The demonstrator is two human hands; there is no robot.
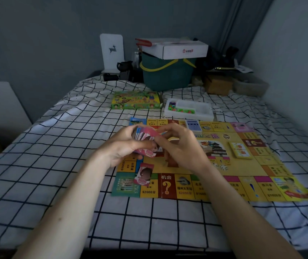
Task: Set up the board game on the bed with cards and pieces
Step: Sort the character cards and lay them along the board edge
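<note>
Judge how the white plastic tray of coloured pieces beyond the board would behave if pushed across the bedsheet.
The white tray looks thin-walled and shallow, so probably light and a little flexible. On the wrinkled checked sheet it would likely drag or catch rather than glide. The small coloured pieces lie loose inside, so a jerky push may rattle or spill them.

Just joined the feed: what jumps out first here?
Both hands meet mid-frame: the left hand grips a fanned stack of pink cards and the right hand pinches its top card. Beneath lies the yellow paper game board on the black-and-white checked bedsheet, one pink card dropped near its left corner.
</note>
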